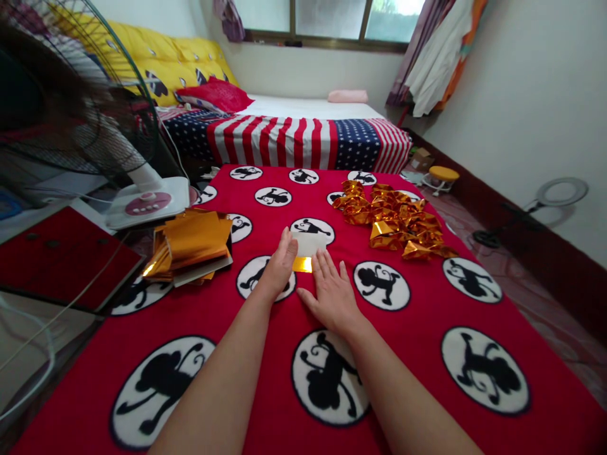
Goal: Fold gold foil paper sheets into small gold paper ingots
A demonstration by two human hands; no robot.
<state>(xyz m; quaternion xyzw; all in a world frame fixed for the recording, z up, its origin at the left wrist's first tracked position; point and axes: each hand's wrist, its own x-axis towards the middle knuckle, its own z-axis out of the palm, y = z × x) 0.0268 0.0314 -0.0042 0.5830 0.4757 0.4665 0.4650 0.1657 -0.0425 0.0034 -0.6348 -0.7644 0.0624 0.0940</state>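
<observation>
Foil paper (pixel 308 241) lies mid-frame, gold fold (pixel 302 265) running left-right; right hand (pixel 332 294) flat, uncurled, pressing its right side; left hand (pixel 281 264) at left edge, hold unclear.

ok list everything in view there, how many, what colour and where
cloth: 1, red, monkey print, across the foreground
paper sheet: 1, white and gold, centre
gold sheets: 1 stack, gold, left
folded foil pieces: 1 pile, gold, right
fan: 1, white and green, left
panel: 1, red, below fan
bed: 1, red, white, blue, back
backrest: 1, yellow, back left
pillow: 1, red, on bed
bolster: 1, pink, on bed
window: 1, brown frame, back
curtains: 2, purple, beside window
hanging clothes: count unclear, white, orange, right
cardboard box: 1, brown, right
stool: 1, yellow top, right
ring stand: 1, grey, far right
left hand: 1, bare, sheet's left
right hand: 1, bare, sheet's right
</observation>
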